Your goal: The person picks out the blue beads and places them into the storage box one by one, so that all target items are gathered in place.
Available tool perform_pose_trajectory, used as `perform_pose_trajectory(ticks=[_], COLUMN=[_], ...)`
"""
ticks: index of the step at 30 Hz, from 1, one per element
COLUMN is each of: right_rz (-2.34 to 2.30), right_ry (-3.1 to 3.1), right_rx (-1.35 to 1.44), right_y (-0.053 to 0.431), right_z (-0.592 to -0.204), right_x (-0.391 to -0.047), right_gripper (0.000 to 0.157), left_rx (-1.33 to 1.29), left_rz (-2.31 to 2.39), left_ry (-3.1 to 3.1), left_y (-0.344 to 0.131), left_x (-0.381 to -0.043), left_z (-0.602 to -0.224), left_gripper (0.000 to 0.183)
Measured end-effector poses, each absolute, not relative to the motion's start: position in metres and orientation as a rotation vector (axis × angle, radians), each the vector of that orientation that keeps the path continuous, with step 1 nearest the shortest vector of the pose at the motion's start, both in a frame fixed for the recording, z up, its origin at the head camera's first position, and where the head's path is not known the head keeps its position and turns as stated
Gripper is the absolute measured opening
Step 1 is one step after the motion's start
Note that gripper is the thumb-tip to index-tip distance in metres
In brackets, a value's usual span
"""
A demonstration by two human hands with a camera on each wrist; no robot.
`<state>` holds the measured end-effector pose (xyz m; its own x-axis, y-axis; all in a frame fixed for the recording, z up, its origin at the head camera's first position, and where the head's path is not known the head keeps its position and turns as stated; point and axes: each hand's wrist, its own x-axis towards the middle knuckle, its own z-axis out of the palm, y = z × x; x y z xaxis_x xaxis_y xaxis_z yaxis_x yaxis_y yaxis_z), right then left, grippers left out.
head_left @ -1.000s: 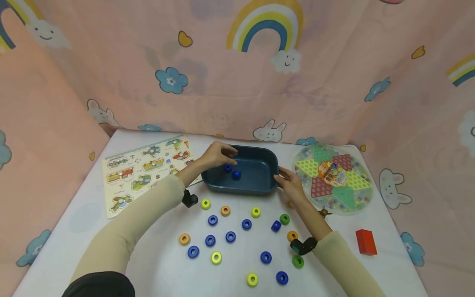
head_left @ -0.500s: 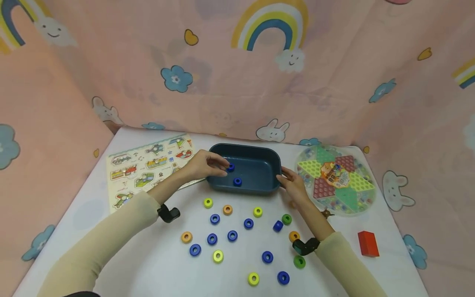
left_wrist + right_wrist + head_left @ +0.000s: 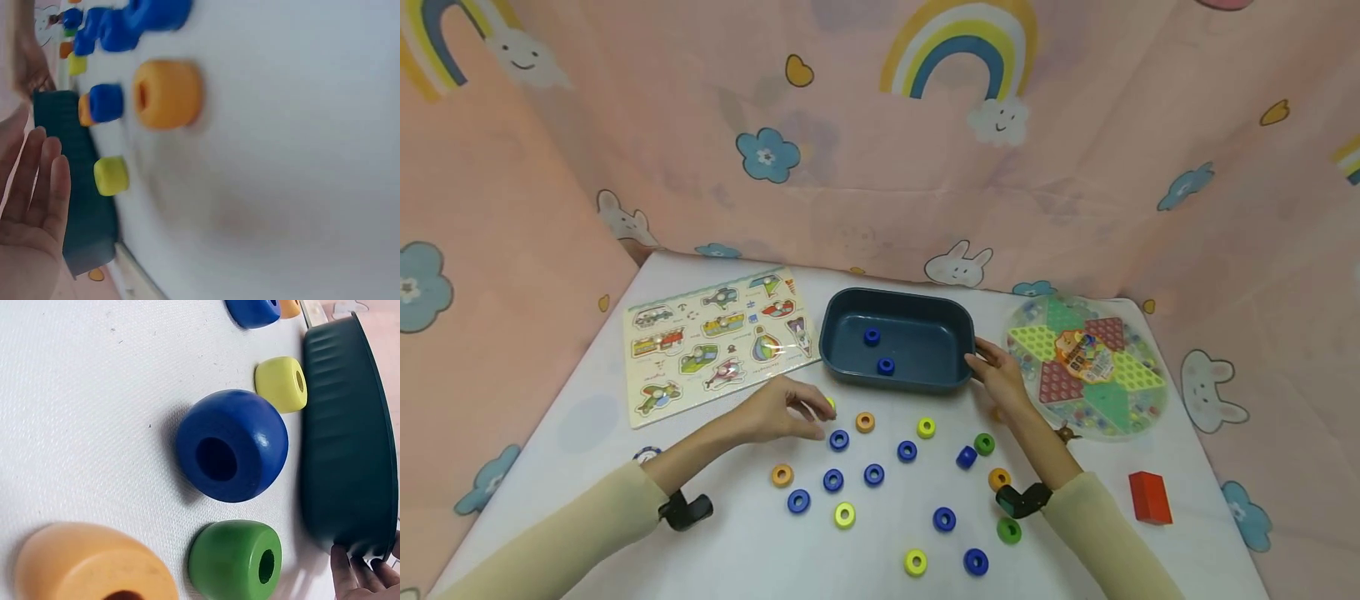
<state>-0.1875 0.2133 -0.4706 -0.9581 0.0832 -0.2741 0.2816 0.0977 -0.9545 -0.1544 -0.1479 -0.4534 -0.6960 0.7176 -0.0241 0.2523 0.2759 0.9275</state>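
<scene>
In the head view, the left hand [image 3: 782, 410] hangs over the table [image 3: 737, 550], fingers loosely bent with nothing seen between them, partly hiding a yellow bead [image 3: 831, 403]. Lowering the fingers without a good view of that bead could knock it aside, or bump the blue bead [image 3: 838, 440] just beside the fingertips. The right hand [image 3: 1002, 379] grips the right end of the dark tray [image 3: 928, 333]; a sudden tug there could slide the tray and shift its contents. A tipped bead [image 3: 966, 457], blue and lying on its side, seems the likeliest to roll if the right forearm brushes it. The tray stands at the back of the table between the puzzle board [image 3: 711, 367] and the round game case [image 3: 1099, 400]. Two loose blue beads [image 3: 872, 336] lie in its left part, apart from each other. The clear game case appears to hold small marbles round its edge.

In the left wrist view, the left fingers look nearly straight and carry nothing visible. The tray's outer wall is beyond them, and an orange bead [image 3: 169, 94] is in the foreground, where a low wrist might catch it.

In the right wrist view, the right fingers curl against the tray's end; their full hold on the rim cannot be told. The tray's inside is hidden here. A green bead [image 3: 234, 559] is just beside the tipped one, so a nudge to either could move both.
</scene>
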Motion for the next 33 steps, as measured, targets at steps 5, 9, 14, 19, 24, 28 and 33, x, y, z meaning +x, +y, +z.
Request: perform_pose_trajectory(ticks=[5,9,14,19,24,28,33], right_rz=[-2.078,-2.072,-2.013,-2.018,-2.033,-2.008,-2.012], right_ry=[2.162,2.177,2.196,2.187,2.205,2.236,2.249], right_rx=[0.297,0.306,0.372,0.370,0.360,0.365,0.357], right_y=[0.218,0.218,0.214,0.214,0.215,0.214,0.213], right_z=[-0.480,-0.481,-0.474,-0.474,-0.475,-0.477,-0.479], right_x=[-0.190,-0.191,-0.188,-0.187,-0.186,-0.186,-0.188], right_gripper=[0.047,0.047,0.047,0.046,0.046,0.046,0.045], left_rx=[0.907,0.946,0.997,1.027,1.004,0.939,0.955], left_rz=[1.249,1.193,1.196,1.196,1.183,1.210,1.265], left_ry=[2.119,2.113,2.086,2.071,2.105,2.112,2.124], left_y=[-0.160,-0.165,-0.169,-0.172,-0.169,-0.168,-0.167], left_x=[-0.123,-0.106,-0.096,-0.091,-0.092,-0.100,-0.124], left_z=[-0.466,-0.477,-0.486,-0.488,-0.484,-0.474,-0.449], left_gripper=[0.026,0.029,0.033,0.034,0.030,0.028,0.029])
